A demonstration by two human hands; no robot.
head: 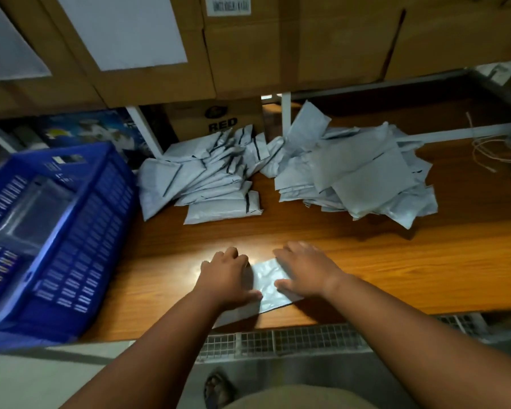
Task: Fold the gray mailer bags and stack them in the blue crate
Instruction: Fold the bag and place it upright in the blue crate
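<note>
A gray mailer bag (267, 286) lies near the front edge of the wooden table (396, 261), partly folded. My left hand (226, 276) presses on its left part with the fingers bent at the far edge. My right hand (303, 271) lies flat on its right part. A pile of folded gray mailers (207, 178) sits behind, left of centre. A looser heap of flat gray mailers (363, 172) lies to the right. The blue crate (80, 219) stands at the table's left end, with something clear inside it.
Cardboard boxes (248, 45) sit on a shelf above the table's back. White shelf posts (286, 113) stand behind the piles. Thin cord (484, 149) lies at the far right. A wire-mesh rack (278, 339) runs below the table's front edge.
</note>
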